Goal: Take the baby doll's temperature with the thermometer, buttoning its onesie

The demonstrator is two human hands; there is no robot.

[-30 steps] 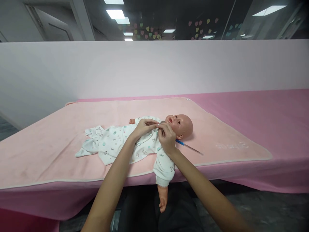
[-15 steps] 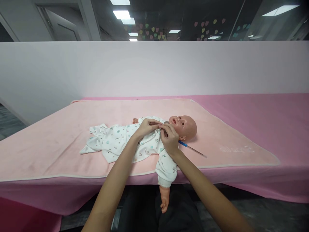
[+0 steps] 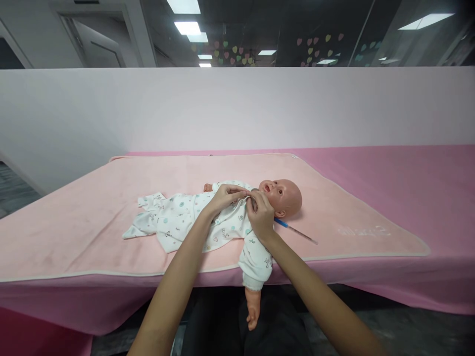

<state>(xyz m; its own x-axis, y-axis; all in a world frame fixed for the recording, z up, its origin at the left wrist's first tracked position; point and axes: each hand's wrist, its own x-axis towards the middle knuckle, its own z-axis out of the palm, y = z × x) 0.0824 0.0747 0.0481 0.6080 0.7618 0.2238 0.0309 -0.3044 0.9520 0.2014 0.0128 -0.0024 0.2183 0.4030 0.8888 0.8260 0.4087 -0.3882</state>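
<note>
A baby doll [image 3: 285, 195] lies on its back with its head to the right. It wears a white printed outfit [image 3: 181, 215] with a front opening. My left hand [image 3: 228, 198] is at the doll's upper chest, its fingers pinching the edge of the outfit near the neck. My right hand [image 3: 260, 212] is closed on the same collar edge, fingertips meeting those of the left. The exact spot between the fingertips is hidden. One doll arm [image 3: 253, 306] hangs over the table edge towards me. Beside the doll's head lies a thin blue-handled stick [image 3: 297, 231].
The doll rests on a peach blanket [image 3: 92, 212] with a pale border. Under it a pink cloth [image 3: 426, 198] covers the table. A white partition [image 3: 237, 109] stands behind, with dark glass and heart stickers above it. My legs are below the table edge.
Both hands stay at the doll's collar, with only slight finger movement; the right fingers have curled a little more. The whole view has shifted slightly downward in the picture.
</note>
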